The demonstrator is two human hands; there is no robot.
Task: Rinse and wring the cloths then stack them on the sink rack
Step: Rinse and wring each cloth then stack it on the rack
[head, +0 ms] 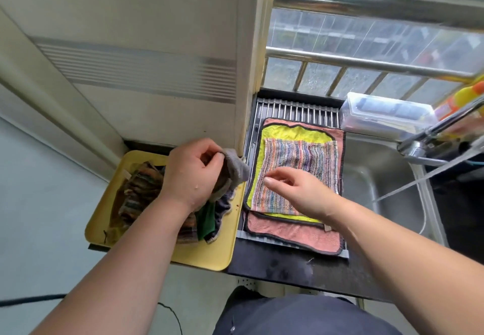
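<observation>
**Grey cloth in hand, left of the sink rack, rinse not yet begun.**
Your left grip [193, 175] pinches the grey cloth [237, 168] above the yellow tray [209, 258], just left of the sink rack [296, 111]. Your right grip [296, 190] hangs loosely spread and empty over the rack's striped cloth [301, 156]. Rinsing probably comes next, in the basin [379, 177] right of the rack. Lift over the stack, because the cabinet post [248, 73] crowds the rack's left edge.

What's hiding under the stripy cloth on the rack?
A yellow cloth lies under the striped cloth, with a pink cloth under that, on the sink rack. Their covered middles and the bars beneath are hidden.
</observation>
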